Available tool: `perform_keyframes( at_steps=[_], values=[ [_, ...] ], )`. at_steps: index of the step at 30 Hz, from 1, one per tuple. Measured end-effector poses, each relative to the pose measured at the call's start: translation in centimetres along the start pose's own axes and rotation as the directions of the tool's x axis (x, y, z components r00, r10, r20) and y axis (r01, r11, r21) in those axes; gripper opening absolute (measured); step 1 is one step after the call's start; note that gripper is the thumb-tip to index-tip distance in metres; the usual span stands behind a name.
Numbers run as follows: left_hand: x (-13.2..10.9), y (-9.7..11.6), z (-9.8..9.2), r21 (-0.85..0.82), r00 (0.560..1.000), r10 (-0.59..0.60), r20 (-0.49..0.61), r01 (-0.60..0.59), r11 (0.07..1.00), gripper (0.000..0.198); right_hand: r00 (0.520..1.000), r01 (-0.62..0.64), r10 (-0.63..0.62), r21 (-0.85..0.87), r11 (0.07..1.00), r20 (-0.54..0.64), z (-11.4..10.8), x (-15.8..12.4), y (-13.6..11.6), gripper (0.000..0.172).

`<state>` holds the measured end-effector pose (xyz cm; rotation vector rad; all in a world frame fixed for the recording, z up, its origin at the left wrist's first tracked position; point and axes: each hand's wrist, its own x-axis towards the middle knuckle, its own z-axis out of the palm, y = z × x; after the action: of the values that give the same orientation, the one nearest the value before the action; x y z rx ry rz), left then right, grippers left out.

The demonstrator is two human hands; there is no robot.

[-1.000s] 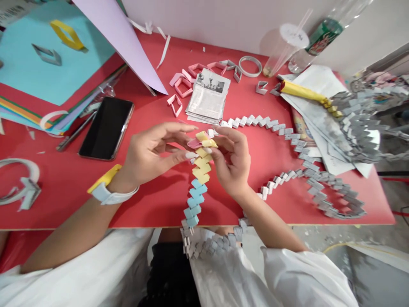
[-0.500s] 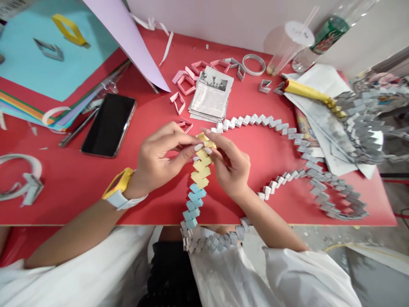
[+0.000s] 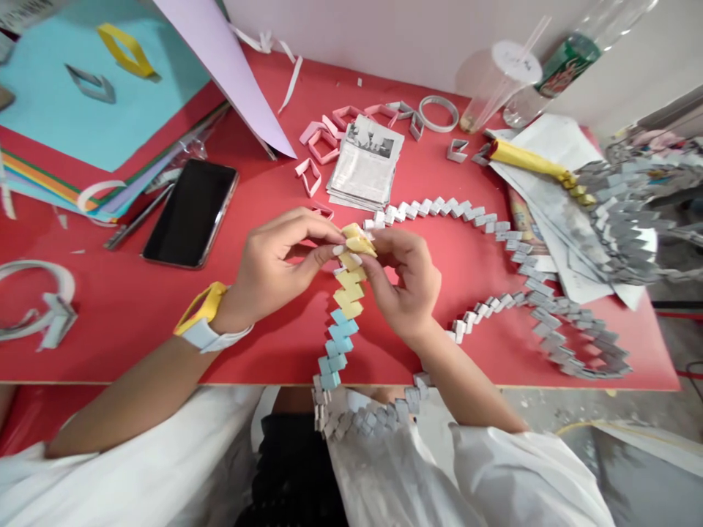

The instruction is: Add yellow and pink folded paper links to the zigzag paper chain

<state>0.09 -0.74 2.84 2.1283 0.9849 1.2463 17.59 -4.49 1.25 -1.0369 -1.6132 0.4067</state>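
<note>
A folded-paper zigzag chain [image 3: 341,337] hangs from my fingers over the table's front edge, yellow at the top, blue below, then grey newsprint toward my lap. My left hand [image 3: 285,256] pinches the yellow end of it between thumb and fingers. From the other side, my right hand [image 3: 403,278] grips the same end, its thumb against the yellow folds. The topmost yellow link [image 3: 358,240] sticks up between my fingertips. Just beyond my hands lie a stack of newsprint pieces [image 3: 365,165] and several folded pink strips [image 3: 324,146].
Grey chain [image 3: 541,293] loops across the right side of the red table [image 3: 439,271]. A phone [image 3: 190,212] lies left, near coloured paper sheets [image 3: 104,110]. At the back right stand a plastic cup [image 3: 505,80] and a bottle [image 3: 568,66]. A tape-like ring [image 3: 438,113] lies behind the stack.
My right hand has shifted slightly right and its fingers have curled back. The yellow end now shows more between my fingertips and looks more spread. The view has moved a little.
</note>
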Motion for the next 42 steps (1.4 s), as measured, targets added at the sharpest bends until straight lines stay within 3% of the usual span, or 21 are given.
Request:
perform_keyframes(
  at_steps=[3, 7, 10, 13, 16, 18, 20, 22, 25, 29, 33, 37, 40, 42],
  values=[
    [-0.1, -0.3, 0.0, 0.012, 0.997, 0.064, -0.036, -0.063, 0.998, 0.006, 0.998, 0.061, -0.061, 0.010, 0.998, -0.034, 0.0, 0.1, -0.4, 0.015],
    [-0.4, -0.2, 0.1, -0.051, 0.995, 0.076, -0.063, -0.079, 0.996, 0.008, 0.988, 0.149, -0.144, 0.088, 0.985, -0.063, 0.1, 0.2, -0.4, 0.017],
    [-0.6, 0.2, 0.1, -0.016, 0.991, 0.085, -0.101, -0.087, 0.996, 0.011, 0.989, 0.139, -0.128, 0.180, 0.974, -0.072, 0.3, 0.1, -0.1, 0.019],
    [-0.6, 0.7, -0.1, 0.146, 0.967, 0.218, -0.130, -0.199, 0.969, 0.018, 0.997, 0.075, -0.067, 0.268, 0.961, -0.038, 0.4, 0.0, 0.4, 0.020],
    [-0.5, 1.1, -0.4, 0.376, 0.899, 0.435, -0.049, -0.387, 0.842, 0.026, 0.999, 0.042, -0.048, 0.278, 0.960, 0.013, 0.3, 0.1, 0.6, 0.020],
    [-0.3, 1.1, -0.5, 0.449, 0.873, 0.488, 0.005, -0.438, 0.779, 0.027, 0.996, 0.073, -0.082, 0.220, 0.973, 0.032, 0.1, 0.2, 0.7, 0.019],
    [-0.1, 0.8, -0.8, 0.406, 0.913, 0.407, 0.017, -0.378, 0.832, 0.022, 0.990, 0.132, -0.138, 0.141, 0.981, 0.036, 0.0, 0.4, 0.7, 0.018],
    [0.1, 0.5, -1.3, 0.263, 0.971, 0.239, 0.032, -0.239, 0.935, 0.016, 0.983, 0.177, -0.180, 0.080, 0.981, 0.029, -0.1, 0.5, 0.6, 0.017],
    [0.4, 0.2, -2.0, 0.082, 0.991, 0.089, 0.096, -0.097, 0.992, 0.020, 0.978, 0.204, -0.205, 0.022, 0.979, 0.031, -0.2, 0.6, 0.7, 0.016],
    [0.5, 0.1, -1.8, 0.088, 0.973, 0.171, 0.157, -0.186, 0.979, 0.026, 0.958, 0.271, -0.264, -0.049, 0.961, 0.114, -0.4, 0.4, 0.7, 0.013],
    [-0.1, 0.5, -0.8, 0.149, 0.967, 0.256, -0.006, -0.252, 0.956, 0.017, 0.934, 0.328, -0.314, -0.059, 0.943, 0.168, -0.2, 0.0, 0.5, 0.013],
    [-0.6, 0.9, -0.5, 0.108, 0.979, 0.174, -0.102, -0.163, 0.981, 0.017, 0.944, 0.310, -0.308, -0.005, 0.951, 0.117, 0.0, -0.1, 0.4, 0.019],
    [-0.1, -0.1, -0.9, 0.006, 0.989, 0.136, -0.066, -0.135, 0.991, 0.020, 0.951, 0.304, -0.302, -0.021, 0.952, 0.072, -0.1, -0.1, 0.5, 0.021],
    [0.5, -1.4, -1.4, -0.044, 0.984, 0.178, -0.005, -0.178, 0.983, 0.030, 0.953, 0.303, -0.301, -0.042, 0.952, 0.037, -0.2, 0.0, 0.6, 0.020]
  ],
)
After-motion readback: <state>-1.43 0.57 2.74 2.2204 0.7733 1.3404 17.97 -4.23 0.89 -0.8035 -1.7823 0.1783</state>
